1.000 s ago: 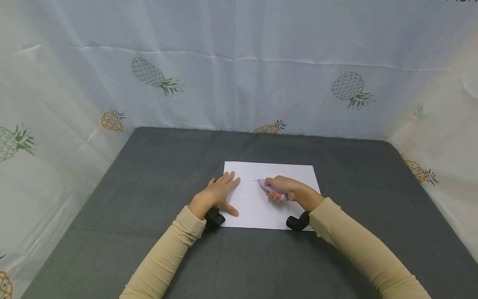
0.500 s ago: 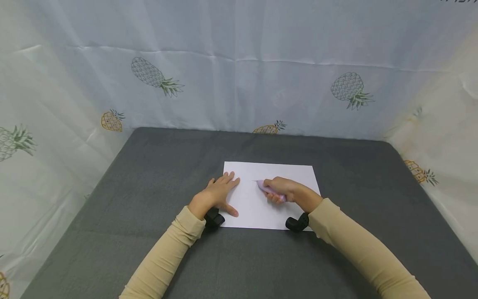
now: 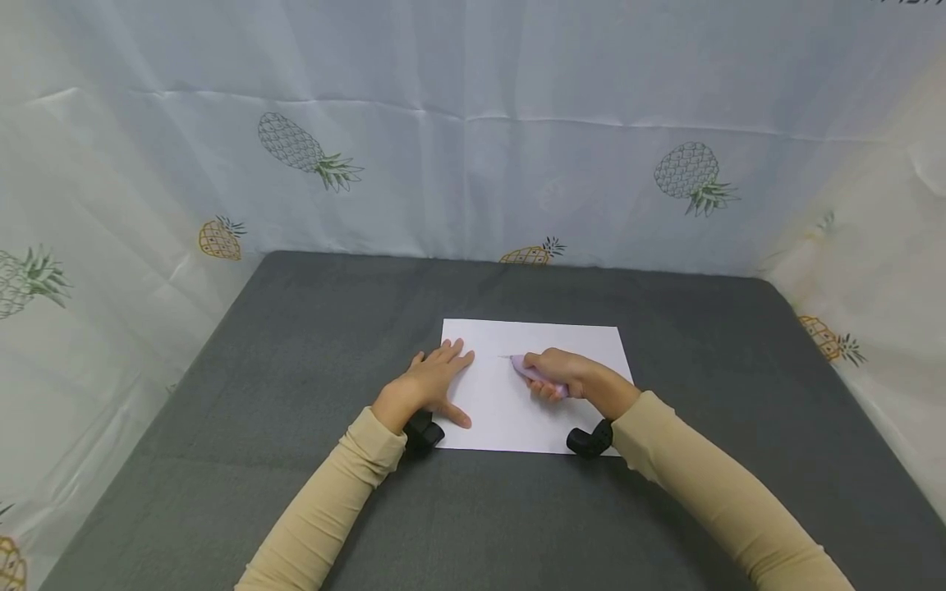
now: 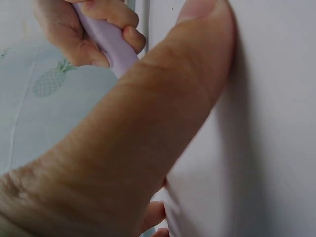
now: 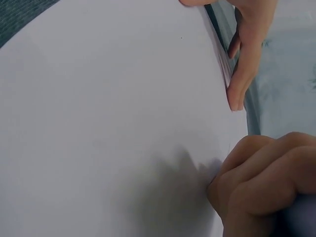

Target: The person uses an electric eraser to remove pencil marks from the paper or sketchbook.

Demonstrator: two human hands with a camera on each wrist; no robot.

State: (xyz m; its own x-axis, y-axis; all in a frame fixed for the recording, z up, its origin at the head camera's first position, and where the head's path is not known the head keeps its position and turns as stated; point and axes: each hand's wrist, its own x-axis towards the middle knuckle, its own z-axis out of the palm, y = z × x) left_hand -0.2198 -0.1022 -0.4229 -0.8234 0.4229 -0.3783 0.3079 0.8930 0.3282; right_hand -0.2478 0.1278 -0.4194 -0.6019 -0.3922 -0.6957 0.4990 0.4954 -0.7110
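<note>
A white sheet of paper lies on the dark grey table. My left hand rests spread over its left edge, fingers and thumb apart, thumb on the sheet. My right hand grips a thick, pale purple, pen-shaped tool with a tapered front end; its exact kind I cannot tell. The tool slants, its tip pointing left at a short, thin dark line on the paper. In the left wrist view the purple body crosses behind my thumb. Curled fingers hide the tool in the right wrist view.
Black wrist-worn devices sit under both wrists, overlapping the sheet's lower corners. The grey tabletop extends around the paper. Behind and beside it hangs a pale curtain printed with pineapples.
The right hand and the purple tool shift slightly left along the thin line, then back right. My left hand and the paper stay in place.
</note>
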